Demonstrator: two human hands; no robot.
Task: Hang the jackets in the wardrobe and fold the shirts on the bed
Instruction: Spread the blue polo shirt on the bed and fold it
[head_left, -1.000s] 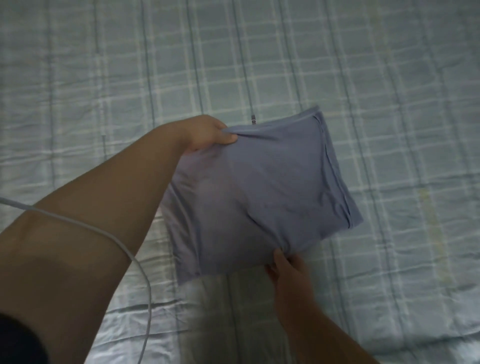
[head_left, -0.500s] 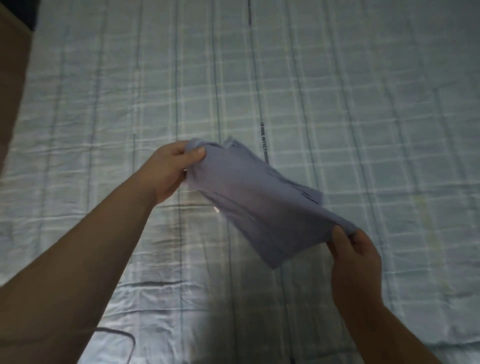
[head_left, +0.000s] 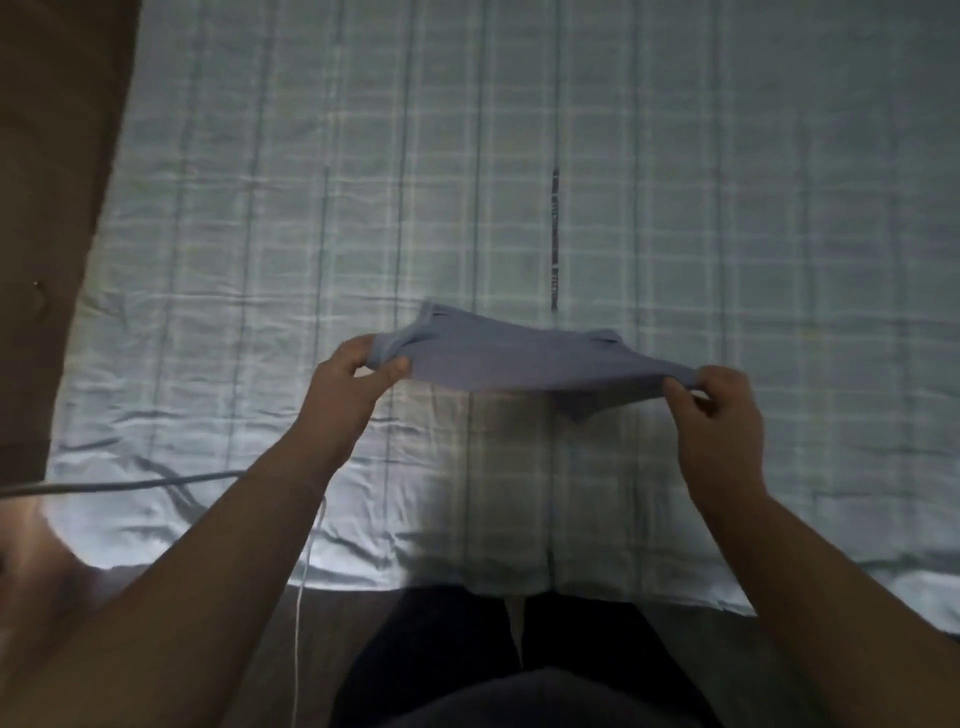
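Observation:
A folded blue-grey shirt (head_left: 519, 358) is stretched out flat in the air above the bed (head_left: 519, 208), seen nearly edge-on. My left hand (head_left: 358, 379) pinches its left end between thumb and curled fingers. My right hand (head_left: 719, 405) pinches its right end the same way. The shirt hangs a little above the checked sheet and casts a shadow on it. No jacket or wardrobe is in view.
The bed's near edge (head_left: 519, 590) runs across the lower frame, with my dark-trousered legs (head_left: 493, 665) against it. A brown wooden panel (head_left: 52, 208) stands at the left. A thin white cable (head_left: 130, 486) crosses my left forearm and hangs down.
The shirt has been lifted off the sheet and turned level between both hands. My right hand moved out to the right; the view pulled back to show the bed's edge.

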